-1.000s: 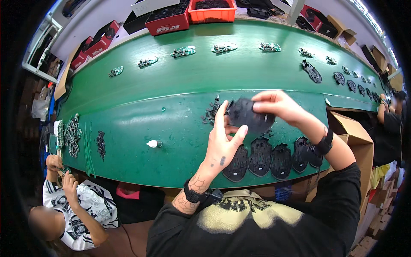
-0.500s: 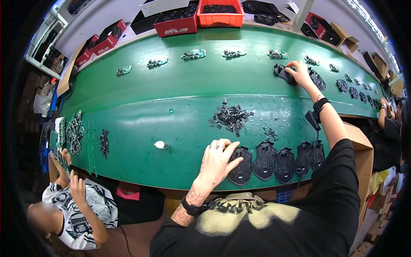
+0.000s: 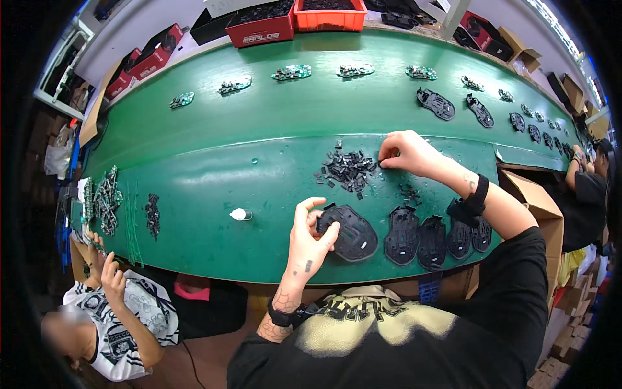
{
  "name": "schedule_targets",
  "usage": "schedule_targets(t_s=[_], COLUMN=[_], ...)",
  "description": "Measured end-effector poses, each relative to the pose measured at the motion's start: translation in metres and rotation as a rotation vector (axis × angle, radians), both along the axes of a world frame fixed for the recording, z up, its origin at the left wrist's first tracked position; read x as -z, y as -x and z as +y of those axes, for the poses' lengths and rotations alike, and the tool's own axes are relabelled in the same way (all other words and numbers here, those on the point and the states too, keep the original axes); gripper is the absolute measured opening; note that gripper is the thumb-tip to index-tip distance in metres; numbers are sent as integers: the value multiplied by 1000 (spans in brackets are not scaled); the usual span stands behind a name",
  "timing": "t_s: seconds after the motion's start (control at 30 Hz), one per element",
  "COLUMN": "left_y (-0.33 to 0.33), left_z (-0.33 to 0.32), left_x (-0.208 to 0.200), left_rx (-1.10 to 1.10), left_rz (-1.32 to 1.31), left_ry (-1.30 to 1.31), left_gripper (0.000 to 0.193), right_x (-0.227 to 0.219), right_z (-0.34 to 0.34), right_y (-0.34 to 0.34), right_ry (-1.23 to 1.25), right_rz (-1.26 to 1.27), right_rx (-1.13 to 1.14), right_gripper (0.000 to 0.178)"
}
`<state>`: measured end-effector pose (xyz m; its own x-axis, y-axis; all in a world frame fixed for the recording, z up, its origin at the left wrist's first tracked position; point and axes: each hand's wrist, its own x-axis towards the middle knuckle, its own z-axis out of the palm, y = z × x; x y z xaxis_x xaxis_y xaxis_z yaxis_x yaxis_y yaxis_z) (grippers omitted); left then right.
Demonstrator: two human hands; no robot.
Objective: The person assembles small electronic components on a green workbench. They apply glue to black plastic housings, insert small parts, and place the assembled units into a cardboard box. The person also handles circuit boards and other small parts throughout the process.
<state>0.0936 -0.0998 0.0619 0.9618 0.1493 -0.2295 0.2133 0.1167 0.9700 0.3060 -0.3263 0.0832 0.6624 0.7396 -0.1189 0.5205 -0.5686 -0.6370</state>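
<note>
Head view: left hand (image 3: 310, 238) grasps shell (image 3: 355, 238) by its left edge, thumb on top; shell is at the near table (image 3: 194, 214) edge, left of 4 more shells (image 3: 401, 236). Right hand (image 3: 405, 155) has thumb and finger pinched at the right side of the parts pile (image 3: 350, 172); can't tell if a part is between them. Handling, my judgement: steady shell by rim, pinch 1 part lightly, don't scatter the pile.
</note>
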Motion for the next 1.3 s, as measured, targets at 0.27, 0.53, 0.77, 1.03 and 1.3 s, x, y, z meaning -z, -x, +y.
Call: schedule_targets(t_s=[0.27,0.53,0.77,1.03,1.3], left_y=[-13,-41,-51,-69,-41], left_z=[-1,-24,-29,-20,-53], left_x=[-2,-15,-25,-27,2], left_rx=[19,94,155,241,431], left_rz=[-7,-138,-198,-194,-477], left_ry=[177,161,99,96,-898], left_gripper=[56,59,59,72,64], right_x=[-38,-56,-37,-35,-20], right_z=[17,18,6,5,16], right_y=[24,58,49,20,-91], right_ry=[-312,-374,-462,-390,-493], right_rz=[414,51,490,828,523], right_rx=[109,72,178,178,451], right_gripper=[11,13,16,30,35])
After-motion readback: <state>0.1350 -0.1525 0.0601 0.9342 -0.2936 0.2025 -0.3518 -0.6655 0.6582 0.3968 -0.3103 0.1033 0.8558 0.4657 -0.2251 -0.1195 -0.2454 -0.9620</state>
